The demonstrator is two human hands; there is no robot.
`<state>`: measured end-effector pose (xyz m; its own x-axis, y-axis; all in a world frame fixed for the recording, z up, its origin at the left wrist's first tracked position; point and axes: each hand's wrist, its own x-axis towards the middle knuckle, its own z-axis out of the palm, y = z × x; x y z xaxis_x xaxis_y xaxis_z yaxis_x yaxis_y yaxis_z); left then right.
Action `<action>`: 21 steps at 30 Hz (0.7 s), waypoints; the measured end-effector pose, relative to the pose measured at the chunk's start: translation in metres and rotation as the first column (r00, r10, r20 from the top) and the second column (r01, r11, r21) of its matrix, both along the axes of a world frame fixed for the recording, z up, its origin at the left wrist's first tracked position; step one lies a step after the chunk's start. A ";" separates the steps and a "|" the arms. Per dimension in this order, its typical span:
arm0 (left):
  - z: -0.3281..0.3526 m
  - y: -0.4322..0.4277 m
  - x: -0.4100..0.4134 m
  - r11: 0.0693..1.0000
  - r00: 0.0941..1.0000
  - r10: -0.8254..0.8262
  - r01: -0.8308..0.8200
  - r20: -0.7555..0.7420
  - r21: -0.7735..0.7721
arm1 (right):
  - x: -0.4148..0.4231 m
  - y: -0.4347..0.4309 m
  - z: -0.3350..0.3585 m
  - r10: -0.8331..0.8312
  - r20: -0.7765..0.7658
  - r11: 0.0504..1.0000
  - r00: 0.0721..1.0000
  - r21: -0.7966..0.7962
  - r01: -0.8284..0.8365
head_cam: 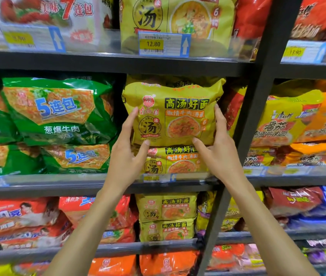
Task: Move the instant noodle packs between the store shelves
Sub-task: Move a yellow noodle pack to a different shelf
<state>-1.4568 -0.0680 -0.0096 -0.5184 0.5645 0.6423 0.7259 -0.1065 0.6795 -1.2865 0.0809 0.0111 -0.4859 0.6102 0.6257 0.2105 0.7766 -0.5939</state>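
A yellow instant noodle multipack (175,112) lies on top of a second yellow pack (175,160) on the middle shelf (58,185). My left hand (127,152) holds the top pack's lower left side, fingers up its edge and thumb under its bottom. My right hand (219,148) grips its lower right side the same way. Both forearms reach up from the bottom of the view. The pack sits level, its front label facing me.
Green noodle packs (54,110) are stacked to the left, red and yellow-orange packs (289,120) to the right beyond a dark upright post (257,96). Another yellow pack (176,22) stands on the shelf above, more yellow packs (167,208) on the shelf below.
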 end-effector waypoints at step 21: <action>-0.006 -0.061 0.012 0.962 0.970 -0.038 -0.030 -0.241 -0.270 | 0.063 -0.059 0.013 -0.213 0.631 0.976 0.746 0.109 0.186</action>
